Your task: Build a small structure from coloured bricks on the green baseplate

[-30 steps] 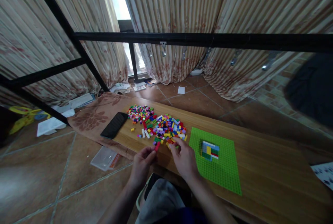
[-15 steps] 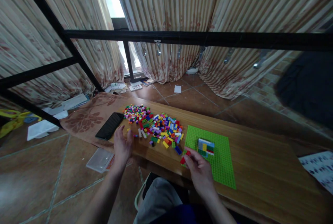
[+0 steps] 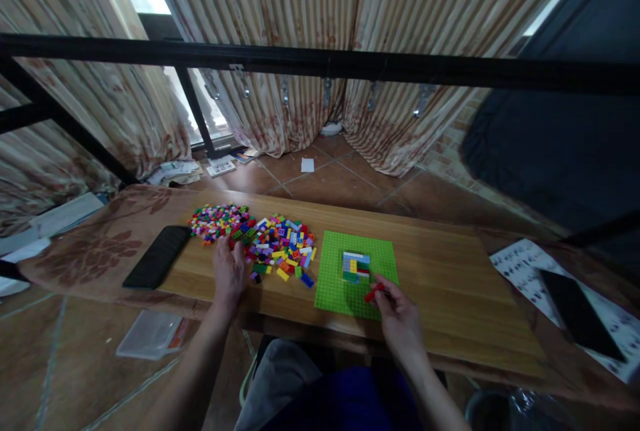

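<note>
A green studded baseplate [image 3: 333, 287] lies on the wooden table, with a small block of white, blue, yellow, green and red bricks [image 3: 356, 267] on it. My right hand [image 3: 400, 311] is closed on a red brick [image 3: 374, 293] over the plate's near right part, beside the built block. To the left, my left hand [image 3: 231, 272] rests at the near left side of the loose larger bricks [image 3: 285, 247]; its fingertips are at their edge, and whether anything is between them is too small to tell. Smaller colourful pieces [image 3: 217, 221] form a second heap behind it.
A black phone [image 3: 157, 257] lies left of the heaps on a brown cloth [image 3: 100, 244]. At the right are a printed sheet [image 3: 520, 264] and a dark flat device [image 3: 580, 314]. A clear plastic box [image 3: 150, 334] sits below the table's left front edge.
The view has turned to the right. My right hand has carried the red brick from the baseplate's left edge to its near right part. My left hand has moved closer to the larger bricks.
</note>
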`<action>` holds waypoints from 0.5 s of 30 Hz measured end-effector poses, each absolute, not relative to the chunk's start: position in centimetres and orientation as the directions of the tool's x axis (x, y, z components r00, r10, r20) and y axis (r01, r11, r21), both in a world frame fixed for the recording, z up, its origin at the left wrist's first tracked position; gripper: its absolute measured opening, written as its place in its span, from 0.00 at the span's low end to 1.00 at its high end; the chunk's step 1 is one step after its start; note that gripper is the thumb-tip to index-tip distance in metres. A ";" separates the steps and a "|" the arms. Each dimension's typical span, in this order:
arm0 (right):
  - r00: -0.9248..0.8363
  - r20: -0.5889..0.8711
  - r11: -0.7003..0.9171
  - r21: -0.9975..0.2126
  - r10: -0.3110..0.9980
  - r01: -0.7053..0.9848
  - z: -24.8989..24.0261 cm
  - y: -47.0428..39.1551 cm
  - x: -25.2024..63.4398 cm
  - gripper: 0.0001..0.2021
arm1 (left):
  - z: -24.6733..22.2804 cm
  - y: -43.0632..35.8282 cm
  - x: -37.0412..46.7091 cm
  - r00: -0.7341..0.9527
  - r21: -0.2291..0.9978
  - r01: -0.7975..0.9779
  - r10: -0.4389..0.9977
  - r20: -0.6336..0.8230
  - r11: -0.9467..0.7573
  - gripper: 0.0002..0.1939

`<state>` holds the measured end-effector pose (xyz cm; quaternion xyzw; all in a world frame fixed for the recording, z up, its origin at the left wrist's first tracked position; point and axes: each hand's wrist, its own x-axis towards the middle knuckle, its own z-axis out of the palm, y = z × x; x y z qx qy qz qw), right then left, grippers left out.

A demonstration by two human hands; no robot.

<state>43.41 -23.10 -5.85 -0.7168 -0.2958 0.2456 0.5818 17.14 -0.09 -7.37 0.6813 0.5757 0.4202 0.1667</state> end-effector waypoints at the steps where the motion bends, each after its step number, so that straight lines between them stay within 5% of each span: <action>1: 0.710 0.000 -0.153 -0.976 0.705 0.152 -6.0 -23.1 43.9 0.21 | -7.4 -0.2 17.4 -0.014 0.720 0.630 0.923 0.385 -0.291 0.20; 15: 0.716 -0.027 -0.181 -0.974 0.698 0.140 -5.4 -21.9 45.3 0.24 | -5.5 -3.3 16.5 -0.192 0.787 0.590 0.915 0.355 -0.182 0.19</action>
